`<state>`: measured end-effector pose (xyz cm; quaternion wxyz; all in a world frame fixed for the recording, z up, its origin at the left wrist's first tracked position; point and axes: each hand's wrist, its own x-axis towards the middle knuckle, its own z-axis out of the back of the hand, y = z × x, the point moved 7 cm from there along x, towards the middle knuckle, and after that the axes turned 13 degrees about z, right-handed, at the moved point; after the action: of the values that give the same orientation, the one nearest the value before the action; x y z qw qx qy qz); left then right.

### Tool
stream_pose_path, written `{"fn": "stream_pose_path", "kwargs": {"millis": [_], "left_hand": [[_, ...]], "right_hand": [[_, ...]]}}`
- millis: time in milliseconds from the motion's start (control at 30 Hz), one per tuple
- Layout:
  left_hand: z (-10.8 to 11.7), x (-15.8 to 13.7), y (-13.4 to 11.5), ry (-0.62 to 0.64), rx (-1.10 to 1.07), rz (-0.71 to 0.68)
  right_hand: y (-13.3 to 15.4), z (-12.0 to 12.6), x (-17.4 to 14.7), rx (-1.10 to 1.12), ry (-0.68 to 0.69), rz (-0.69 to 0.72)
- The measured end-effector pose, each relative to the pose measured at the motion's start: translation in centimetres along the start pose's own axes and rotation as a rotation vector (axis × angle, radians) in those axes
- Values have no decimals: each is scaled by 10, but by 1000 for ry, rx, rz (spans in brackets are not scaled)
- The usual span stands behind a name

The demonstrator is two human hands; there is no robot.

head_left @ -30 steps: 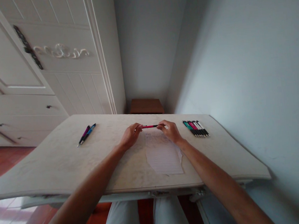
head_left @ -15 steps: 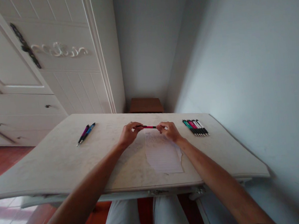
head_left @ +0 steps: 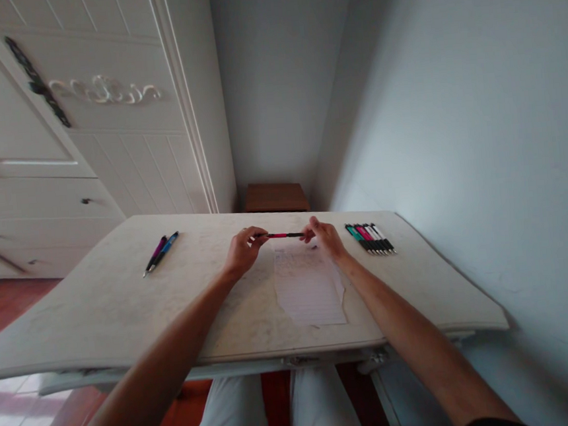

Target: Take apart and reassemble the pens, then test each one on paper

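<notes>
A pink and black pen (head_left: 284, 235) lies level between my hands, above the top of a torn sheet of lined paper (head_left: 309, 290). My left hand (head_left: 242, 252) pinches its left end between thumb and fingers. At the other end, the fingers of my right hand (head_left: 327, 241) are beside the black grip, close to the tip. The right thumb is lifted away from those fingers. Faint handwriting shows on the upper part of the sheet.
To the right, several pens (head_left: 370, 239) lie side by side in a row, with green, pink and white barrels. Two more pens, one purple (head_left: 157, 251) and one blue (head_left: 166, 247), rest at the left of the white table (head_left: 98, 309). A wall (head_left: 498, 154) borders the right side.
My right thumb has lifted and the right fingers have slid toward the pen's end, so more of its black grip shows. My left hand keeps its pinch.
</notes>
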<state>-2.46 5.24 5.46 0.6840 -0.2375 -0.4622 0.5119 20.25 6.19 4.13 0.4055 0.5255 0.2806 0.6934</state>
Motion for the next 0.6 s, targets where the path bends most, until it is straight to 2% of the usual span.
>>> {"fn": "stream_pose_path", "kwargs": {"millis": [133, 200, 367, 500, 600], "left_hand": [[2, 2, 3, -27, 28, 19], [2, 2, 5, -29, 51, 29], [1, 2, 7, -36, 99, 0], [0, 2, 8, -43, 120, -14], [0, 2, 7, -39, 130, -8]], "right_hand": [[-9, 34, 10, -16, -176, 43], [-14, 49, 12, -87, -196, 36], [-21, 52, 11, -305, 93, 11], [-22, 36, 2, -320, 367, 2], [-26, 27, -5, -330, 503, -46]]}}
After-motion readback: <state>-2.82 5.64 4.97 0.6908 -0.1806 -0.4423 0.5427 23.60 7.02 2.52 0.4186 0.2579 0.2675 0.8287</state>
